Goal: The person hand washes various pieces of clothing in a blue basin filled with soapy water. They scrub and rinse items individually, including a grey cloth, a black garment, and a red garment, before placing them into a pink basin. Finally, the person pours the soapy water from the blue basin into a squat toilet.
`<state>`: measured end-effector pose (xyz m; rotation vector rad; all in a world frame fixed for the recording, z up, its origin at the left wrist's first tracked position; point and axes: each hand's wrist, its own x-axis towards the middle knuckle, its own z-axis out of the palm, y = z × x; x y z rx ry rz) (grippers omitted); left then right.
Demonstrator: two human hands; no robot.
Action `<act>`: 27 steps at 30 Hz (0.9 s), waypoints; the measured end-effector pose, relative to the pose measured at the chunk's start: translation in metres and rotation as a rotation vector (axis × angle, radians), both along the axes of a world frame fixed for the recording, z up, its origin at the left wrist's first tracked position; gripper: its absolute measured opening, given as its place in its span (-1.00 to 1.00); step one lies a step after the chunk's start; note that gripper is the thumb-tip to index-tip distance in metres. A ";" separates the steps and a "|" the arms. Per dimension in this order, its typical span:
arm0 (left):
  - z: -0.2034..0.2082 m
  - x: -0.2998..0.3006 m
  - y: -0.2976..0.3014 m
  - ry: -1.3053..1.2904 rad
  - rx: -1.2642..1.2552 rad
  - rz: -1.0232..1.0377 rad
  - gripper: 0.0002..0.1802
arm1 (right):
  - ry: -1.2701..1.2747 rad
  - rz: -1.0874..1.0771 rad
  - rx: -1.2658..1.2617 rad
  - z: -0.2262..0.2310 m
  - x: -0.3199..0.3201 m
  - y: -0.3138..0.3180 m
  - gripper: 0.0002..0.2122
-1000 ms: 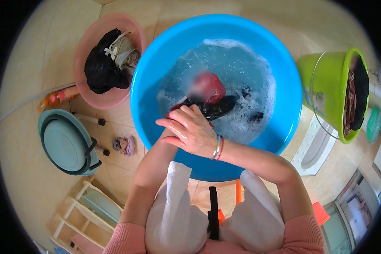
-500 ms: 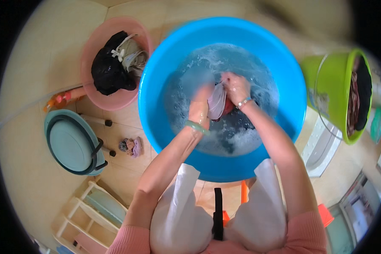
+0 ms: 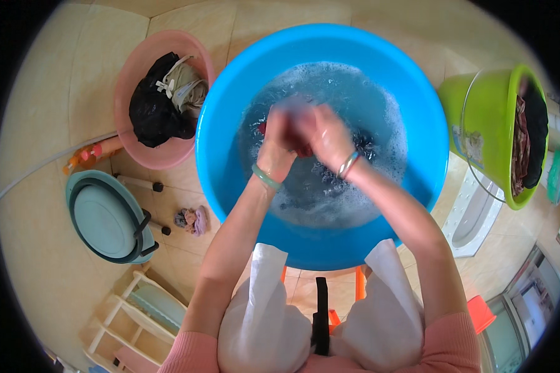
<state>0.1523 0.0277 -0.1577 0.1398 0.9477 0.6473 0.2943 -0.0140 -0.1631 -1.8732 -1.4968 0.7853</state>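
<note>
Over the big blue basin (image 3: 417,205) of soapy water, both hands are close together on a wet dark red cloth (image 3: 303,149). My left hand (image 3: 276,142), with a green bangle at the wrist, closes on the cloth's left side. My right hand (image 3: 331,142), wearing a silver bangle, grips it from the right. A blurred patch hides the fingertips and most of the cloth between them. Some dark fabric (image 3: 364,146) shows in the water beside my right hand.
Left of the basin stands a pink tub (image 3: 137,68) with black and beige clothes. Nearer are stacked grey-green basins (image 3: 106,221), a small scrunched cloth (image 3: 196,221) and a cream rack (image 3: 115,311). On the right, a green bucket (image 3: 479,118) holds dark clothes beside a white squat toilet (image 3: 473,217).
Both hands have drawn closer together and shifted a little left, seemingly raised from the water. The pale lilac part of the cloth no longer shows; dark red shows between the hands.
</note>
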 end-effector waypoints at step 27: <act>0.007 -0.023 -0.005 0.169 0.052 0.082 -0.35 | -0.074 -0.191 -0.248 -0.049 0.025 0.035 -0.71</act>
